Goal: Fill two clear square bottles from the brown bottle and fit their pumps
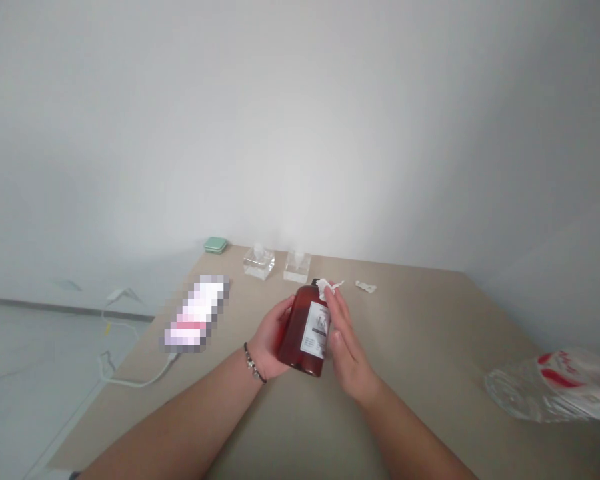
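Note:
A reddish-brown bottle point(294, 331) with a white label and a dark cap is held tilted above the table. My left hand point(270, 337), a beaded bracelet at its wrist, wraps round the bottle's left side. A crumpled white tissue point(324, 288) lies against the bottle's shoulder near the cap. My right hand point(347, 350) has its fingers together along the label side, with the fingertips pressing on the tissue. Part of the label is hidden behind those fingers.
Two clear glass blocks point(259, 262) with whitish tops stand near the wall. A green case point(215, 245) sits at the back left corner. A blurred phone point(197, 313) trails a white cable point(135, 383). A tissue scrap point(365, 287) and a plastic package point(555, 387) lie to the right.

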`<state>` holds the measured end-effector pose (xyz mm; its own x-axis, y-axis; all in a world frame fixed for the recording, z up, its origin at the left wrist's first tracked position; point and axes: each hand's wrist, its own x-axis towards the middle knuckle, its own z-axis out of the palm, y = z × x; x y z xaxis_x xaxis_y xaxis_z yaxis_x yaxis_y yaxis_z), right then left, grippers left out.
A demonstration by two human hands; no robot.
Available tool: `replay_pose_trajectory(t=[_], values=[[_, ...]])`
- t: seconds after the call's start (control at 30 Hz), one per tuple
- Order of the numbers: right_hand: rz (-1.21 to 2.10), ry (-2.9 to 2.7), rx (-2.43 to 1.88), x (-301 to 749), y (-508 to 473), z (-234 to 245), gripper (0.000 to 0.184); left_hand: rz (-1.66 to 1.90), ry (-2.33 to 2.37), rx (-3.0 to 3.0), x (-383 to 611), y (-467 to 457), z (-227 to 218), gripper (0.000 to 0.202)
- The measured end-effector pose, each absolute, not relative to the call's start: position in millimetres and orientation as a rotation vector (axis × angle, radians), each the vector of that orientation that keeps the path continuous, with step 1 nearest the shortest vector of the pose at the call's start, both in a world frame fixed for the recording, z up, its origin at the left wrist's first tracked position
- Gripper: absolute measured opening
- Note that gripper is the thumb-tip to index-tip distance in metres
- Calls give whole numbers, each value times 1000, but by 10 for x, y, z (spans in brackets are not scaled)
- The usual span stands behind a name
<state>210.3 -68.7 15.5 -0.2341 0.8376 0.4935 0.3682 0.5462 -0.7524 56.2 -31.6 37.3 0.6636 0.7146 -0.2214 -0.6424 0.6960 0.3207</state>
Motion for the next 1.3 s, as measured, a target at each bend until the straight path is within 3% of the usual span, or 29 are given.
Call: replay_pose_trajectory(t=[0.07,0.27,0.5,0.67,0.83,0.97,1.3], values=[[725,-1716,-1023,2051,-699,115,55,828,437,240,586,-320,339,31],[915,-1470,-1102,2010,-583,18,64,1051,686,567,657,-371,143,49],[1146,-1393,-963,1997,-558,-41,62,1043,651,289,588,-294,324,37],[1124,-1544,-954,1923,-639,-61,61,1226,657,258,573,-289,329,53],[1405,-1276,-831,1809,-587,-17,68,1526,602,647,555,-372,238,66],[1627,-1078,-676,1743,-613,141,62,1594,598,751,512,-403,254,71],[1818,-734,-642,1700,-708,299,59,1642,616,787,558,-454,344,80]])
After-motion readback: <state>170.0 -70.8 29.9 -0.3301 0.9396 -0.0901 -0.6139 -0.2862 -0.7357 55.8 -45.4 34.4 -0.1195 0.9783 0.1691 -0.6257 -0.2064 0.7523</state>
